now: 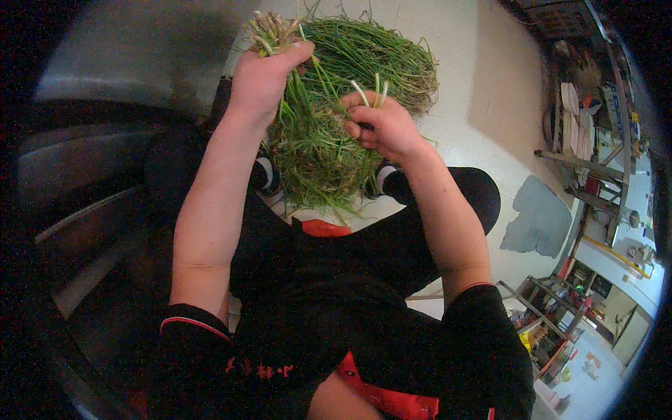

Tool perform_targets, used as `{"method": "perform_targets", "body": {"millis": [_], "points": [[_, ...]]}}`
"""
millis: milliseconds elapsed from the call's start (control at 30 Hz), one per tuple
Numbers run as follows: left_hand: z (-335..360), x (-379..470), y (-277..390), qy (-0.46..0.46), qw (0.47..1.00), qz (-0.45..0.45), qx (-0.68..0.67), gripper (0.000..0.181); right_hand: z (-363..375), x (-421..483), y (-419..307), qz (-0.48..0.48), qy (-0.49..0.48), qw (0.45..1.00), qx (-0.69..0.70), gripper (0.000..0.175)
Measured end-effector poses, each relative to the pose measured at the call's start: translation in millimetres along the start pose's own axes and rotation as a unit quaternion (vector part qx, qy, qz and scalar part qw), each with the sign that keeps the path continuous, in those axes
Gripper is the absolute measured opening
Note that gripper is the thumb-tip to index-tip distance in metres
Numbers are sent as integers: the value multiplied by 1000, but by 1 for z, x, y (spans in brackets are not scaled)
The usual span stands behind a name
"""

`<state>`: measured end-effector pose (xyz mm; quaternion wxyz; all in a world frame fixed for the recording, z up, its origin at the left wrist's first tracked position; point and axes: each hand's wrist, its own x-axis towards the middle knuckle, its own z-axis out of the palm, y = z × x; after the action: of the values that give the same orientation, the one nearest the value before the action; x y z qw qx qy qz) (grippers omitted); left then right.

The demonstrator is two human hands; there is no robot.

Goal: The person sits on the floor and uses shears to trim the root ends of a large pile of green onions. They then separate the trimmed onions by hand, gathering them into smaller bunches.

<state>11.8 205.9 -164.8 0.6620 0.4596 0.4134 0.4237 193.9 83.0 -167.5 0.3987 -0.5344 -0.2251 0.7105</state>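
Note:
A bunch of thin scallions (273,32) is gripped in my left hand (265,73), its pale root ends pointing up and its green leaves hanging below. Lower and to the right, my right hand (386,121) pinches a few scallion stalks (377,89); three white ends stick up past the fingers. Green strands stretch between the two hands. Behind them lies a large pile of long scallions (367,50), with brownish roots at its right end. Below the hands, between my feet, is a heap of loose scallion greens and trimmings (325,163).
My shoes (268,176) flank the heap on the pale floor (462,142). Dark, metallic-looking equipment (105,173) stands close on my left. Metal shelving (583,157) with stacked items is to the right, beyond a grey floor patch (538,218). A second rack (551,310) is at lower right.

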Motion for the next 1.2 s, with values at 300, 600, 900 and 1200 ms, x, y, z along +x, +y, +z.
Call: {"method": "perform_targets", "body": {"millis": [300, 600, 900, 1200], "points": [[-2, 0, 2, 19, 999, 26, -1, 19, -12, 1, 11, -48, -39, 998, -32, 14], [8, -17, -5, -126, 991, -18, 28, 18, -15, -11, -10, -169, 190, 923, -290, 30], [42, -53, -25, -199, 970, -132, 39, 16, -11, -8, -12, -201, 160, 966, 28, 18], [32, -40, -29, -225, 962, -153, -27, 23, -6, -21, -21, -277, 249, 909, -186, 26]]}}
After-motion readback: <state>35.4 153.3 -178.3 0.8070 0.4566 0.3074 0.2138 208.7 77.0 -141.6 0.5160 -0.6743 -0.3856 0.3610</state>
